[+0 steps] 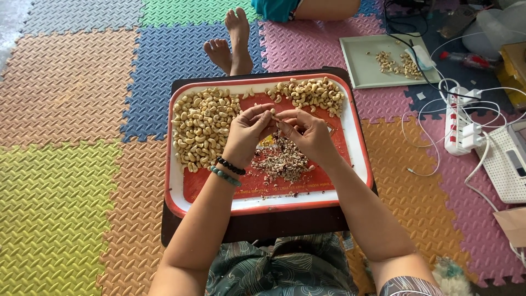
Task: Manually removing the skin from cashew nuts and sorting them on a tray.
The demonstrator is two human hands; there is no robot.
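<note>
My left hand (247, 133) and my right hand (307, 134) meet above a red tray with a white rim (177, 181). Together their fingertips pinch one cashew nut (272, 112). A large heap of pale cashews (203, 126) fills the tray's left side. A smaller heap of cashews (312, 93) lies at its far right. Under my hands lies a pile of brownish peeled skins (282, 160). Two bead bracelets (227, 170) circle my left wrist.
The tray rests on a low black table (274, 225) over coloured foam floor mats. Another person's bare feet (230, 41) lie beyond the tray. A grey tray with a few cashews (383, 60) sits far right, near a white power strip (460, 123) and cables.
</note>
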